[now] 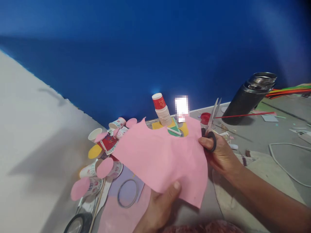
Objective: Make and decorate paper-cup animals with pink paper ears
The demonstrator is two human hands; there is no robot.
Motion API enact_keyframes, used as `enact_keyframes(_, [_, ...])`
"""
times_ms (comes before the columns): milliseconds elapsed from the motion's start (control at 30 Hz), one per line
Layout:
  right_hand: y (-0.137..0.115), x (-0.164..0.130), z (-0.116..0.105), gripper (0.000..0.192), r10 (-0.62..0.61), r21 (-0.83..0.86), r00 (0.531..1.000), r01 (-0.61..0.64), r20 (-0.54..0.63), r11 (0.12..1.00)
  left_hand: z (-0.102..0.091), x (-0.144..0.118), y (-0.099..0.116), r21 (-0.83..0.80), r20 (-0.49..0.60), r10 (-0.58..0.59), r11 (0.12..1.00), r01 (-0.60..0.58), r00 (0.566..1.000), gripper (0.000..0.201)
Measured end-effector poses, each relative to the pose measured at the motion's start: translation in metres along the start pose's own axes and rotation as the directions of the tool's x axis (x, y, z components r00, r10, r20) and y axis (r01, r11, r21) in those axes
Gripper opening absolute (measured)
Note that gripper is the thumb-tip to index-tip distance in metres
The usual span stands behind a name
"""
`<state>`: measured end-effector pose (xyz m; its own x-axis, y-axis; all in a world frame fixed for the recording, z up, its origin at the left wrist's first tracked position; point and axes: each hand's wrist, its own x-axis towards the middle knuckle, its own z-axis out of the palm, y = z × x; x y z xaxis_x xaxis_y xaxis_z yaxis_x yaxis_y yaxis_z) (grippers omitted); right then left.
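My left hand (pixel 160 207) grips the lower edge of a large pink sheet (pixel 162 155), its thumb on top and the other fingers hidden beneath. Rounded cutouts notch the sheet's far edge. In my right hand (pixel 221 155) is a pair of scissors (pixel 212 119) with black handles, its blades pointing up and slightly parted. The thumb of that hand touches the sheet's right edge. Paper cups (pixel 91 168) with pink discs (pixel 105 167) at their mouths lie to the left of the sheet.
A stack of paper cups (pixel 163 115) stands by the blue wall (pixel 121 64). On the right are a dark flask (pixel 247 100), a red stick (pixel 252 114), a white cable (pixel 279 161) and a pale cloth (pixel 257 187). A grey ring (pixel 118 198) and black tape roll (pixel 88 223) lie front left.
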<state>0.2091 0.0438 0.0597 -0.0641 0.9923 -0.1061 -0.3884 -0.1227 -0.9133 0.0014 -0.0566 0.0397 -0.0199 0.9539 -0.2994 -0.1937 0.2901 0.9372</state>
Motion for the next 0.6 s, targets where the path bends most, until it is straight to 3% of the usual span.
enact_keyframes(67, [0.011, 0.003, -0.002, 0.045, 0.006, 0.017, 0.998, -0.004, -0.06, 1.0, -0.009, 0.003, 0.001, 0.174, -0.166, 0.002, 0.984, 0.027, 0.986, 0.059])
enact_keyframes(133, [0.024, 0.002, -0.002, 0.052, 0.077, 0.03, 0.997, -0.076, -0.014, 0.997, -0.016, 0.009, -0.003, 0.314, -0.256, -0.013, 0.945, 0.095, 0.967, 0.044])
enact_keyframes(267, [0.052, -0.009, -0.001, 0.066, 0.309, 0.019, 0.936, -0.316, 0.172, 0.948, -0.028, 0.02, -0.019, 0.45, -0.275, 0.012, 0.886, 0.117, 0.961, 0.033])
enact_keyframes(367, [0.066, -0.016, 0.001, 0.069, 0.335, -0.054, 0.882, -0.336, 0.331, 0.94, -0.035, 0.023, -0.031, 0.491, -0.283, 0.064, 0.867, 0.087, 0.957, 0.039])
enact_keyframes(600, [0.058, -0.017, 0.002, 0.073, 0.425, -0.138, 0.819, -0.404, 0.385, 0.904, -0.038, 0.029, -0.036, 0.443, -0.339, -0.022, 0.878, 0.181, 0.941, 0.05])
